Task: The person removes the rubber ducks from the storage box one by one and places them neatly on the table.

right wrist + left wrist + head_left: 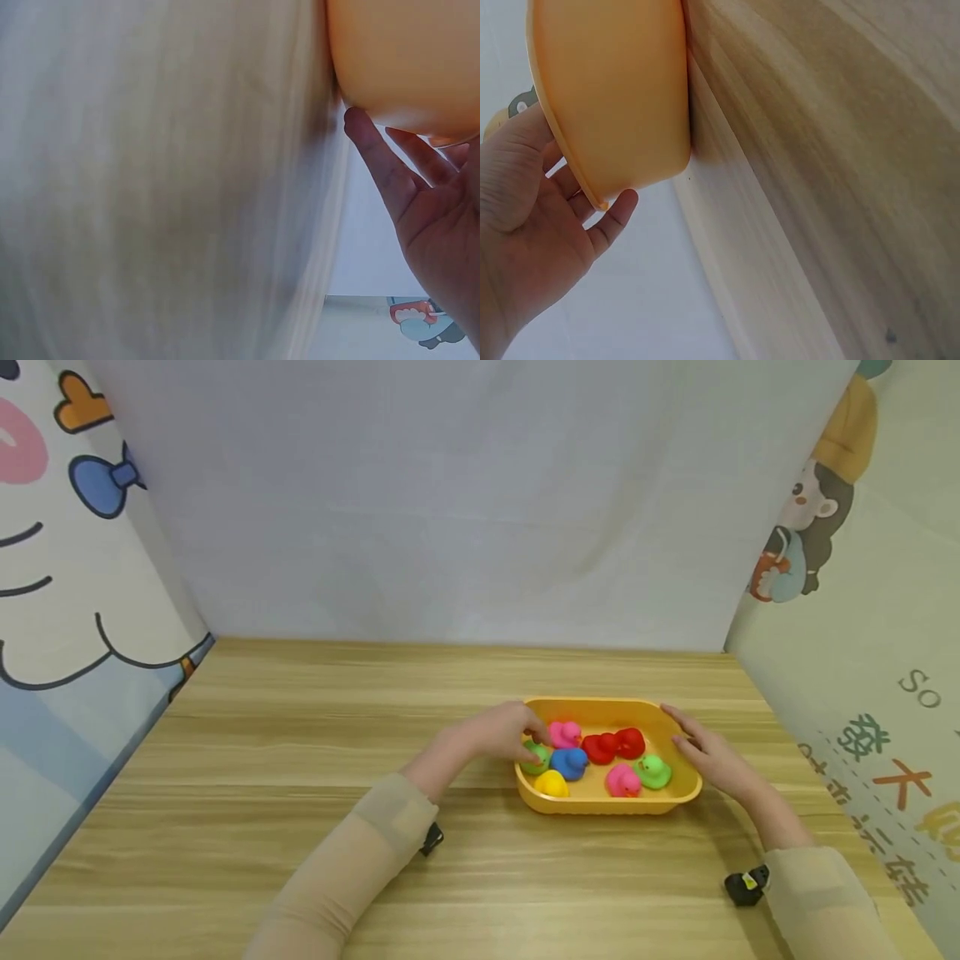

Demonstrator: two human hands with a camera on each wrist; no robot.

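Observation:
A yellow-orange plastic basin (600, 807) stands on the wooden table with several small rubber ducks inside. My left hand (504, 732) reaches over its left rim, thumb and fingers curled about a green rubber duck (534, 767), which they partly cover. Around that duck are a pink duck (562, 733), a blue duck (570, 764) and a yellow duck (552, 783). My right hand (716, 760) rests against the basin's right end, its fingers fairly straight along the rim. In the right wrist view, fingers (379, 154) lie along the basin's outer wall (409, 67).
Toward the basin's right side lie two red ducks (615, 745), a pink duck (623, 781) and another green duck (653, 772). The wooden table (300, 735) extends to the left. A pale curtain (450, 510) hangs behind it, with printed cloths at both sides.

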